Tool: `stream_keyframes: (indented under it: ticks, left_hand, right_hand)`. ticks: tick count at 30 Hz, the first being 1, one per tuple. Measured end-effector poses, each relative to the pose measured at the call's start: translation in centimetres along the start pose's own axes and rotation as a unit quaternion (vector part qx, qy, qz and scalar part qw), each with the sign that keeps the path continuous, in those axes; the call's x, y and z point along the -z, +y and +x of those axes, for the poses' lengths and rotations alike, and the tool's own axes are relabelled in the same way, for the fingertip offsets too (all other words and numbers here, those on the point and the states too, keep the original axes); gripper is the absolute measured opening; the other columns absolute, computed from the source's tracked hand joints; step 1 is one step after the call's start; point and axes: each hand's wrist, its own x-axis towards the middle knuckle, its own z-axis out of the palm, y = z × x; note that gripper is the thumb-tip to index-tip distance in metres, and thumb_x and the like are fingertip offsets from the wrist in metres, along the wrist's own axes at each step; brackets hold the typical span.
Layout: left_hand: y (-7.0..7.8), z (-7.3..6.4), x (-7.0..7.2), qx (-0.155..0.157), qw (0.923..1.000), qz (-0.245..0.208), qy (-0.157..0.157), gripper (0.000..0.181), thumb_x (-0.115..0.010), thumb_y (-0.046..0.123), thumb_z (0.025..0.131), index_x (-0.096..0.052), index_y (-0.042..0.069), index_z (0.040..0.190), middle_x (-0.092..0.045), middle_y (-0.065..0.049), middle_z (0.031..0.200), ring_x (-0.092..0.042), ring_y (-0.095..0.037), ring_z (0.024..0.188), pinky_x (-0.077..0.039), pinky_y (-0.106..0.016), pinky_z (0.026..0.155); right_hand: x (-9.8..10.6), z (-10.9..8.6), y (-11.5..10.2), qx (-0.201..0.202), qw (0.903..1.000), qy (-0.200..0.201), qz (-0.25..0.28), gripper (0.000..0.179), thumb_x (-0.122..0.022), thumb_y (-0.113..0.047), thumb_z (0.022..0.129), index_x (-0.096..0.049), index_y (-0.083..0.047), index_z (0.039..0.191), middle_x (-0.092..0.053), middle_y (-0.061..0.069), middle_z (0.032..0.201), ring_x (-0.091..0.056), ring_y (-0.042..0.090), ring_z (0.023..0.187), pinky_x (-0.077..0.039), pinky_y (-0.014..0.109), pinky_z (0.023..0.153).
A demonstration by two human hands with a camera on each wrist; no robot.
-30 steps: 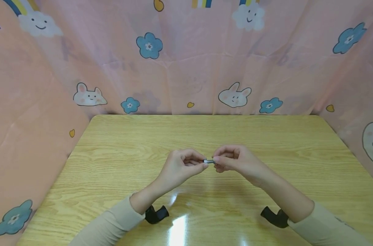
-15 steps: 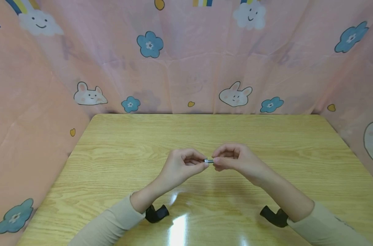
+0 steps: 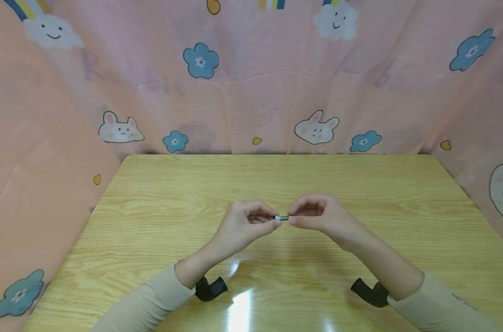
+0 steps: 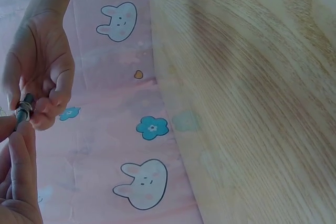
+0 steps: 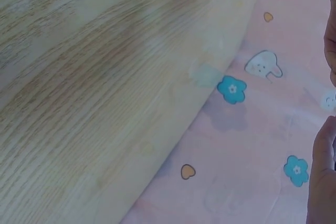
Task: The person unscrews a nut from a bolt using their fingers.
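A small metal bolt point(image 3: 283, 218) lies nearly level between the two hands, raised over the table. My left hand point(image 3: 245, 226) pinches its left end between thumb and fingertips. At the bolt's right end is my right hand point(image 3: 317, 214), thumb and forefinger about the tip. The left wrist view shows a nut point(image 4: 24, 107) around the threaded shank, between the right thumb point(image 4: 13, 95) and curled fingers. In the right wrist view only parts of the right hand point(image 5: 321, 182) and left hand point(image 5: 331, 45) show at the edge; the bolt is out of sight there.
The wood-grain table point(image 3: 172, 184) spreads beneath both hands. A pink printed curtain point(image 3: 251, 92) hangs behind it and along both sides. Black curved pieces point(image 3: 211, 289) stick out by each wrist, beside the beige sleeves point(image 3: 151, 295).
The right thumb and fingers have shifted at the bolt's end, the thumb now lower and the lower fingers tucked from sight. The left hand keeps its pinch in the same place.
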Motion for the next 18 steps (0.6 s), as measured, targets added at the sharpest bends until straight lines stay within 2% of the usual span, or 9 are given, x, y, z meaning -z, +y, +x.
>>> stream_keyframes:
  ticks: [2,5,8,11,15,18]
  left_hand:
    - [0.0,-0.06,0.0,0.003,1.0,-0.001,-0.001,0.011,-0.068,0.006,0.084,-0.068,-0.002,0.092,-0.068,-0.01,0.087,-0.066,-0.016,0.073,-0.057,-0.029,0.065]
    - [0.07,-0.13,-0.01,0.008,1.0,-0.001,0.001,0.011,-0.068,0.005,0.084,-0.068,-0.002,0.092,-0.068,-0.01,0.087,-0.066,-0.02,0.073,-0.057,-0.029,0.065]
    - [0.05,-0.06,-0.04,0.004,1.0,0.0,0.003,0.011,-0.068,0.006,0.084,-0.069,-0.002,0.092,-0.069,-0.01,0.087,-0.066,-0.018,0.073,-0.057,-0.029,0.065]
    - [-0.05,0.08,-0.08,-0.002,1.0,0.001,0.002,0.011,-0.068,0.006,0.085,-0.069,-0.002,0.092,-0.069,-0.01,0.087,-0.065,-0.012,0.072,-0.057,-0.029,0.065]
    - [-0.09,0.12,-0.1,0.001,1.0,0.0,0.0,0.011,-0.068,0.006,0.084,-0.069,-0.002,0.092,-0.068,-0.01,0.086,-0.066,-0.017,0.073,-0.057,-0.029,0.064]
    - [-0.08,0.12,-0.11,0.002,1.0,-0.001,-0.001,0.011,-0.068,0.005,0.084,-0.069,-0.002,0.092,-0.068,-0.01,0.086,-0.066,-0.02,0.073,-0.057,-0.029,0.065]
  right_hand:
    - [0.01,-0.09,-0.05,0.001,1.0,-0.001,0.001,0.014,-0.068,-0.006,0.084,-0.064,-0.003,0.097,-0.063,0.007,0.094,-0.063,0.019,0.087,-0.054,0.032,0.079]
    - [-0.04,-0.02,-0.28,-0.008,1.0,-0.001,0.002,0.021,-0.066,-0.009,0.086,-0.061,0.002,0.103,-0.063,0.008,0.098,-0.063,0.02,0.088,-0.054,0.033,0.081]
    - [-0.1,0.18,-0.45,-0.027,0.9996,0.003,-0.002,0.027,-0.062,-0.015,0.09,-0.058,0.007,0.105,-0.063,0.009,0.092,-0.065,0.019,0.081,-0.055,0.034,0.079]
    - [-0.05,0.25,-0.42,-0.04,0.9992,0.003,0.001,0.026,-0.061,-0.016,0.091,-0.059,0.007,0.102,-0.064,0.009,0.085,-0.065,0.019,0.075,-0.056,0.035,0.076]
    - [0.09,0.06,-0.3,-0.032,0.9995,0.002,0.002,0.02,-0.065,-0.01,0.087,-0.06,0.003,0.101,-0.064,0.007,0.09,-0.064,0.018,0.08,-0.054,0.032,0.078]
    - [0.18,-0.05,-0.34,-0.025,0.9997,0.004,0.0,0.024,-0.067,-0.009,0.085,-0.059,0.003,0.105,-0.063,0.008,0.095,-0.063,0.018,0.085,-0.053,0.031,0.08]
